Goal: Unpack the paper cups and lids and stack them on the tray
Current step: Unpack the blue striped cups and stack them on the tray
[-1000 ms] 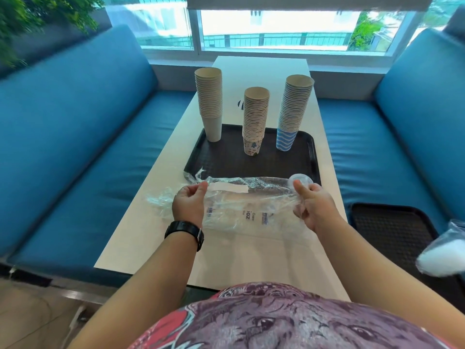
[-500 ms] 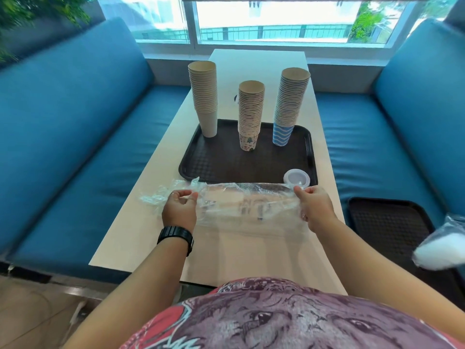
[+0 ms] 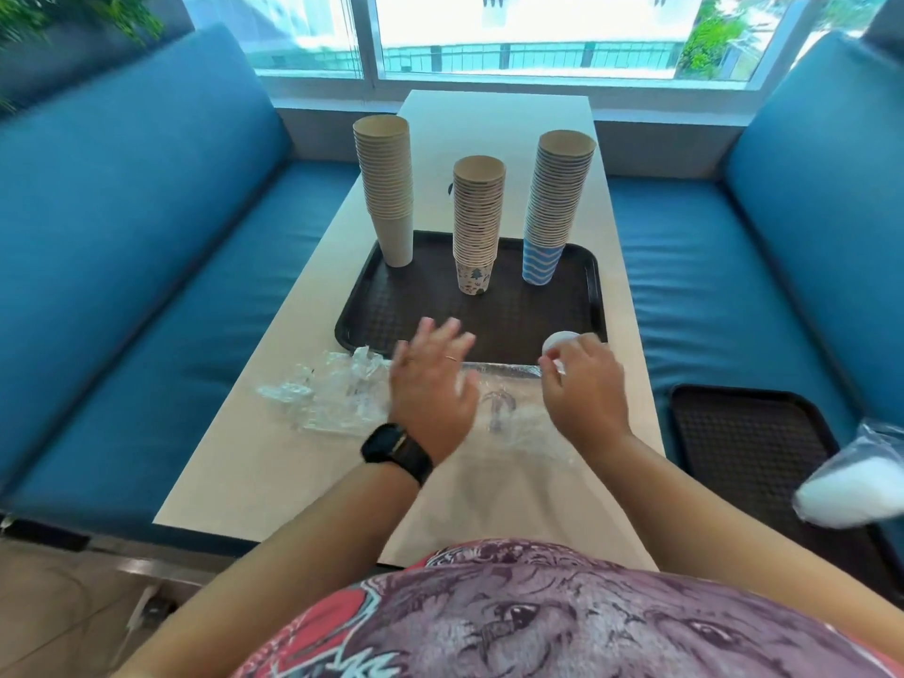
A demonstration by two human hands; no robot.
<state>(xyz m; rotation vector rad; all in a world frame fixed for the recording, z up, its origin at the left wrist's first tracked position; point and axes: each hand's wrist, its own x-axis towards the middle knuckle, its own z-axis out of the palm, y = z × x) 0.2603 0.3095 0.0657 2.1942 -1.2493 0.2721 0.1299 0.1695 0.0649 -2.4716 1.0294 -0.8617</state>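
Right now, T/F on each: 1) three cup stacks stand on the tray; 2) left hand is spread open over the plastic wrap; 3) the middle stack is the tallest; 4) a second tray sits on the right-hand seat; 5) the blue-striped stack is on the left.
1) Three cup stacks stand on the tray. True.
2) The left hand is spread open over the plastic wrap. True.
3) The middle stack is tallest. False: it is the shortest.
4) A second tray sits on the right-hand seat. True.
5) The blue-striped stack is on the left. False: it stands on the right.
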